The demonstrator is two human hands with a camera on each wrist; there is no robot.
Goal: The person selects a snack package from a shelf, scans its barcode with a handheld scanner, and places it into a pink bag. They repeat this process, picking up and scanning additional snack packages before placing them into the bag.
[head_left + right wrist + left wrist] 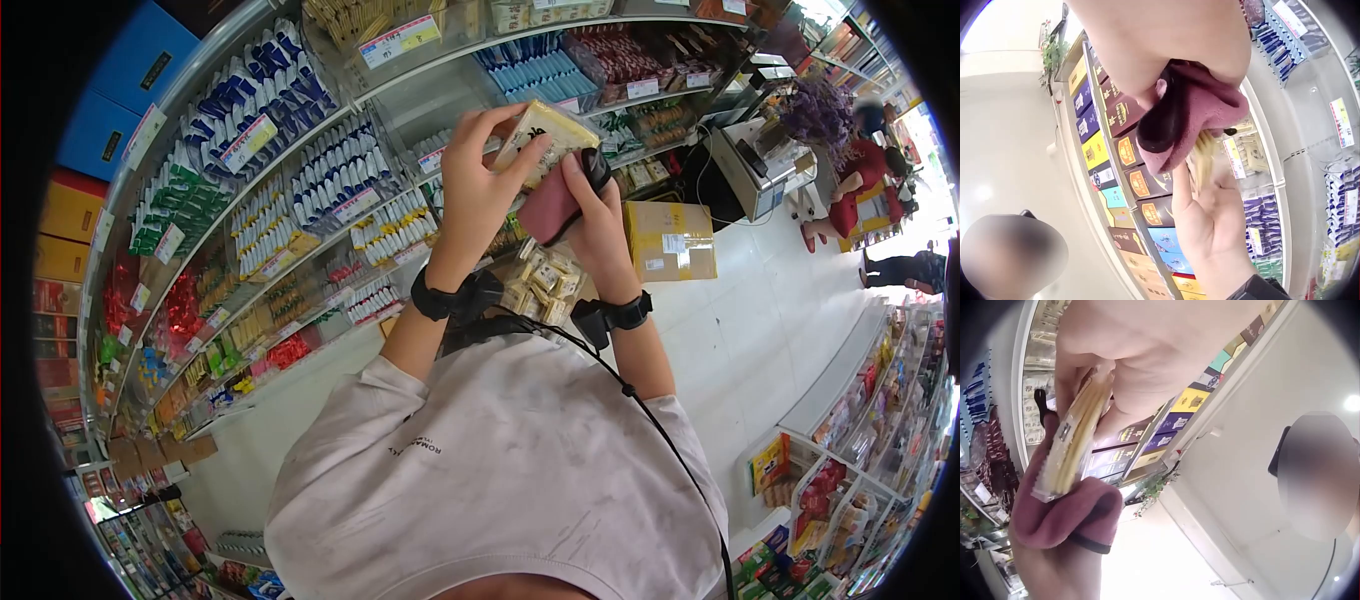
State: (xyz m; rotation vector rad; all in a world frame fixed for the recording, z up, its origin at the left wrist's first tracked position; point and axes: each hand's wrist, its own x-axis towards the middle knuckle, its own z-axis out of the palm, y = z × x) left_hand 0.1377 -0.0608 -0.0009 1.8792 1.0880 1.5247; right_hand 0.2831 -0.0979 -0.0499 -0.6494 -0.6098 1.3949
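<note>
Left hand [478, 190] pinches packet [548, 128] by its edges, fingers curled round it, held up at 12 o'clock before the shelves [330, 170]; right hand [600, 225] grips cloth [550, 208], bunched and pressed against the packet at its 5 o'clock. Risk, judged: the edge pinch looks slight, so a hard push from the cloth could lever the packet out and drop it to the floor, near the box [670, 240] at 3 o'clock. Heavy pressure might also crush the contents.
</note>
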